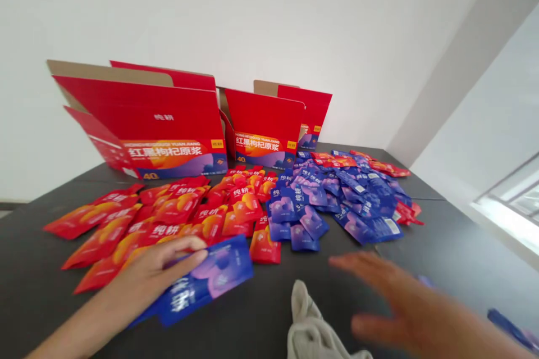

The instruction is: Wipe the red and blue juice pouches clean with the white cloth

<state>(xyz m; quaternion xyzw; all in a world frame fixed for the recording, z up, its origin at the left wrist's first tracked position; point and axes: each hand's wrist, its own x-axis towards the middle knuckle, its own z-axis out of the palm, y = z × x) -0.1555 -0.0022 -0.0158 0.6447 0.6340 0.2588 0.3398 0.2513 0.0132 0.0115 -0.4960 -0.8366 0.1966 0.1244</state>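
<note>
left hand, lower left of frame: thumb and fingers clamped on blue pouches, held above the bench. right hand, lower right, blurred: thumb and fingers apart, near a grey cloth at bottom centre. red pouches lie centre left; blue heap centre right. red boxes stand behind, upper left to centre.

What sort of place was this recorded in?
Probably a packing area: open red boxes stand behind piles of red pouches and blue pouches on a dark table.
</note>
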